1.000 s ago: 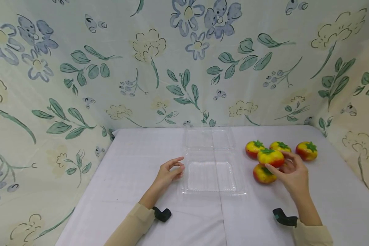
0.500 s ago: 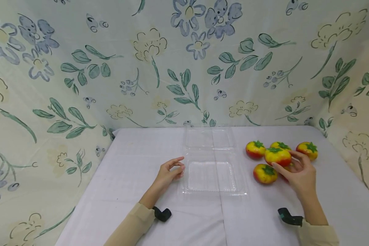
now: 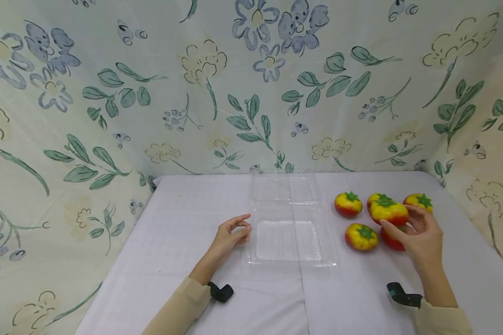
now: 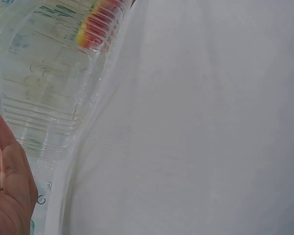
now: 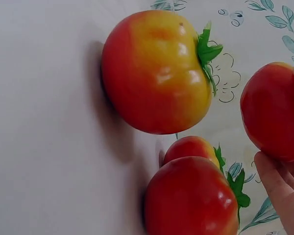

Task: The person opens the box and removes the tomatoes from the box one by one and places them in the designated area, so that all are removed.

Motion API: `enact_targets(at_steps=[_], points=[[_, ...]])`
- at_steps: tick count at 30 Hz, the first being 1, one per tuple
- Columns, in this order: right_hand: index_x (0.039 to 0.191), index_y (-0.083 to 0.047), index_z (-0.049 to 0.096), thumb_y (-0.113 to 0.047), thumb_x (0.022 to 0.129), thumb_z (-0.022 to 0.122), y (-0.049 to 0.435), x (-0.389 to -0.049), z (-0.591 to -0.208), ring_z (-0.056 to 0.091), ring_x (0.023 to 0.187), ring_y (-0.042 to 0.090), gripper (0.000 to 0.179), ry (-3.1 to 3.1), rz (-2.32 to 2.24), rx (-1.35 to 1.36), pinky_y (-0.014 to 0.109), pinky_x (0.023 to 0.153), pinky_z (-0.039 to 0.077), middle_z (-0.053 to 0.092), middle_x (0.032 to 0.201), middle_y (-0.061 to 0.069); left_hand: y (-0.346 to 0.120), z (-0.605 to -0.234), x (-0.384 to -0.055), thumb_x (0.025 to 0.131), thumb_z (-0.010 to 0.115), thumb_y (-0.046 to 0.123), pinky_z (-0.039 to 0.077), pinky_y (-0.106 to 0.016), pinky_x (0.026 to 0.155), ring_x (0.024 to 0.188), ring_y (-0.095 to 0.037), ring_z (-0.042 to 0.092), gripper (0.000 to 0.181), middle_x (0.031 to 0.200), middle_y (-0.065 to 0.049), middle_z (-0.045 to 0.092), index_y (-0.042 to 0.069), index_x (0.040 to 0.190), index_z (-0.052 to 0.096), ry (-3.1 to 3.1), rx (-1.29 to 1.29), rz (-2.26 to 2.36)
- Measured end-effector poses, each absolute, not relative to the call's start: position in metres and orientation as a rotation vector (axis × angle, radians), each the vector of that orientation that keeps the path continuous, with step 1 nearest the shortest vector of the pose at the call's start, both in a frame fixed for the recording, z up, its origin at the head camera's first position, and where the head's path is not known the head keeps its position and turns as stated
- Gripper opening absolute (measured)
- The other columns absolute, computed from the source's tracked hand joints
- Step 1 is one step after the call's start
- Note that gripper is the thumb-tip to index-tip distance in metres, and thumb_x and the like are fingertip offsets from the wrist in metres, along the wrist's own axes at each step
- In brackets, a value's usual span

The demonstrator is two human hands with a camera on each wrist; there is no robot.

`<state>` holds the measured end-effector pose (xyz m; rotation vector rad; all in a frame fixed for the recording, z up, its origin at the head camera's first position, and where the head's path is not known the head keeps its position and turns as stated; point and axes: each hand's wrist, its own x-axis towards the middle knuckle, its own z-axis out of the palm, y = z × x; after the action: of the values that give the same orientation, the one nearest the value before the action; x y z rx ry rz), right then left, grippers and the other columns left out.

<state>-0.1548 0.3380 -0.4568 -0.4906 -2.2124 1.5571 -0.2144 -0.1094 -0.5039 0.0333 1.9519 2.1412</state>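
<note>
My right hand holds a yellow-and-red tomato with a green star-shaped calyx, thumb at the near side and fingers behind it. In the right wrist view the held tomato hangs apart from the ones on the cloth. It overlaps the back middle tomato and a front tomato in the head view. My left hand lies beside a clear plastic clamshell box, fingertips right at its left rim. The box lies unfolded, its lid laid back.
More tomatoes stand right of the box: one at back left, one in front, another at far right. White cloth covers the table. A flowered curtain rises behind it.
My right hand has carried the tomato to the right across the group, bringing the front left tomato fully into sight. The left hand and the box have stayed put.
</note>
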Motion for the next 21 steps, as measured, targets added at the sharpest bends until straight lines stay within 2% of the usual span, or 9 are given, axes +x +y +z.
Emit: enact_targets(at_steps=[11,17,21], points=[[0.147,-0.020,0.043,-0.016,0.088,0.077,0.350,-0.153,-0.457,0.040,0.140,0.021,0.069,-2.186,1.556,-0.565,0.005,0.086,0.043,0.038,0.153,0.005,-0.111,-0.506,-0.215,0.094,0.069,0.004,0.059,-0.022,0.073,0.079,-0.011,0.063,0.048,0.109,-0.008,0.059,0.002,0.140,0.056,1.961,0.060,2.131],[0.148,-0.021,0.042,-0.017,0.088,0.077,0.355,-0.152,-0.456,0.040,0.140,0.021,0.069,-2.173,1.565,-0.618,0.004,0.082,0.043,0.036,0.153,0.005,-0.110,-0.505,-0.214,0.093,0.067,0.000,0.058,-0.022,0.071,0.079,-0.011,0.063,0.046,0.108,-0.008,0.060,0.001,0.139,0.056,1.933,0.047,2.155],[0.148,-0.022,0.040,-0.021,0.089,0.076,0.358,-0.154,-0.456,0.040,0.140,0.021,0.069,-2.188,1.542,-0.651,0.006,0.086,0.043,0.036,0.153,0.006,-0.110,-0.504,-0.214,0.093,0.066,-0.003,0.058,-0.021,0.071,0.079,-0.010,0.063,0.047,0.107,-0.009,0.060,0.000,0.139,0.056,1.919,0.039,2.168]])
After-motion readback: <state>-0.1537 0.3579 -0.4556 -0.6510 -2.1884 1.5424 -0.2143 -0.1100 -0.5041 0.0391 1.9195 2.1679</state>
